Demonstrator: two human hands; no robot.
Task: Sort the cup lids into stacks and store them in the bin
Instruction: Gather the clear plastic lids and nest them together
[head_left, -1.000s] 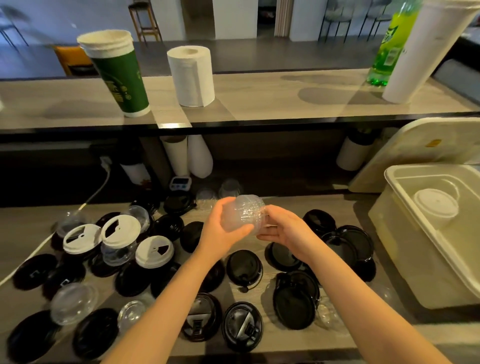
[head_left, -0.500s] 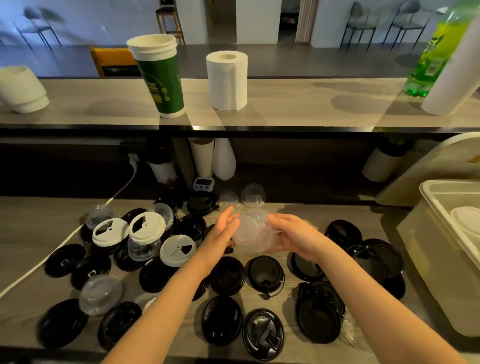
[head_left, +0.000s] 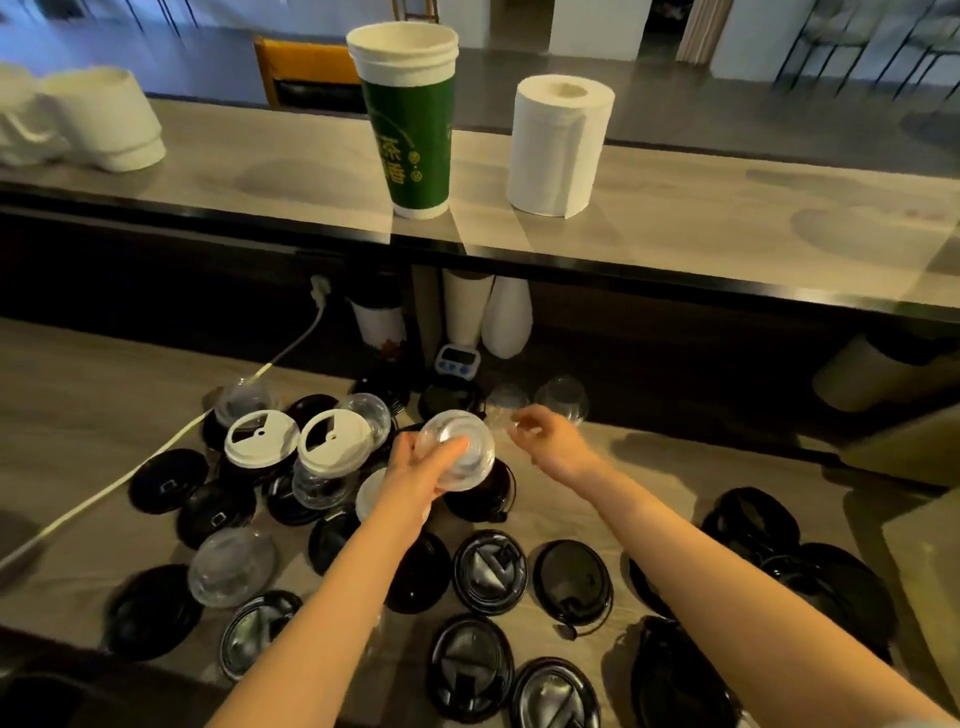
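Observation:
My left hand (head_left: 418, 475) grips a small stack of clear dome lids (head_left: 460, 447) above the middle of the lower counter. My right hand (head_left: 548, 441) reaches further back and pinches the rim of another clear dome lid (head_left: 503, 410); one more clear dome (head_left: 563, 397) stands just right of it. Two white lids (head_left: 262, 439) (head_left: 335, 441) sit to the left on top of other lids. Several black lids (head_left: 491, 571) lie scattered over the counter, with a flat clear lid (head_left: 231, 566) at the front left. Only a corner of the bin (head_left: 927, 566) shows at the right edge.
A raised shelf behind carries a green paper cup (head_left: 410, 130), a paper towel roll (head_left: 558, 145) and white cups (head_left: 98, 119). A white cable (head_left: 156, 467) crosses the counter's left side. A small timer (head_left: 457, 359) and cup stacks stand under the shelf.
My right hand has left the clear stack and gone back to the clear dome behind it; my left hand now holds the stack alone. The view swung left, so the bin is almost out of frame.

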